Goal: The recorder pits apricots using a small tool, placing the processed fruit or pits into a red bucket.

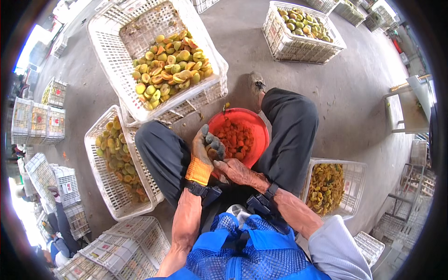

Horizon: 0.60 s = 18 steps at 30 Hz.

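A red plastic basin (259,131) stands on the floor between my knees, with orange fruit pieces (235,138) in it. At the basin's near left edge is my left hand (206,154), in an orange knit glove with a dark coated palm and fingers. Its fingers curl around what looks like a piece of fruit, mostly hidden. My bare right hand (236,170) meets the gloved one at the basin's near rim, fingers bent; whether it holds anything is hidden. Beyond my left knee, halved yellow-green and orange fruit (171,68) fills part of a large white plastic crate (108,45).
More fruit lies in a white crate (99,178) at left, a crate (353,190) at right and a crate (297,49) farther off. Stacked crates (119,248) rise at lower left, near another person (61,245). A metal frame table (409,108) stands far right.
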Each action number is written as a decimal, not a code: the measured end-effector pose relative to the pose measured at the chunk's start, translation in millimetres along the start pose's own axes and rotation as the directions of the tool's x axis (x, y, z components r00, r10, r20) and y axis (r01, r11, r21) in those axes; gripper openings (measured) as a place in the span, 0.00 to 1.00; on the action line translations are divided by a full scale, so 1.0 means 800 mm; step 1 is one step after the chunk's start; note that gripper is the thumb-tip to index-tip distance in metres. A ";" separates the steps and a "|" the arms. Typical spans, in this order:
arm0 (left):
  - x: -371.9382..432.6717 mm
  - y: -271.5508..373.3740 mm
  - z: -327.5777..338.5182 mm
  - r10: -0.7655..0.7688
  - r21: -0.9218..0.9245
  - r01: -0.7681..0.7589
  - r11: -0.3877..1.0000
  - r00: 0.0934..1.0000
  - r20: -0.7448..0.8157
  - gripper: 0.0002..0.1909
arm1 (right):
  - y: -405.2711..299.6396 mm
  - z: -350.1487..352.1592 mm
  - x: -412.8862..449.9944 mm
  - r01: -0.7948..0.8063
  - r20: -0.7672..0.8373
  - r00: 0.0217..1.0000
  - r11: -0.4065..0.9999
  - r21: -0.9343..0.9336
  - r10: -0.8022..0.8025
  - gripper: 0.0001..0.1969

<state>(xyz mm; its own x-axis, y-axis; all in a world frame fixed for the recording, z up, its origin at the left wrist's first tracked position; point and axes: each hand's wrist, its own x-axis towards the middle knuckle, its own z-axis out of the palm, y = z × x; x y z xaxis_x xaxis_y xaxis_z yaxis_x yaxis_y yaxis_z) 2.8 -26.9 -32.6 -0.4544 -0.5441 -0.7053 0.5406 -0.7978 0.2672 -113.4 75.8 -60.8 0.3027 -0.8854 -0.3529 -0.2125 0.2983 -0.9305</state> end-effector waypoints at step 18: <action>0.004 -0.014 0.009 -0.017 -0.098 0.002 0.995 0.988 -0.153 0.19 | 0.007 0.001 -0.012 0.048 -0.180 0.976 0.922 -0.383 -0.125 0.11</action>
<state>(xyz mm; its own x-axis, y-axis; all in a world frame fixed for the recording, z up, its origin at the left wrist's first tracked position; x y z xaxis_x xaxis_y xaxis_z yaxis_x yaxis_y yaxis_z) -10.1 -21.4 -32.9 -0.3498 -0.4838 -0.8022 0.6062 -0.7698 0.2000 -117.1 86.3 -62.2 0.1544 -0.9654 -0.2100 -0.5378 0.0961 -0.8376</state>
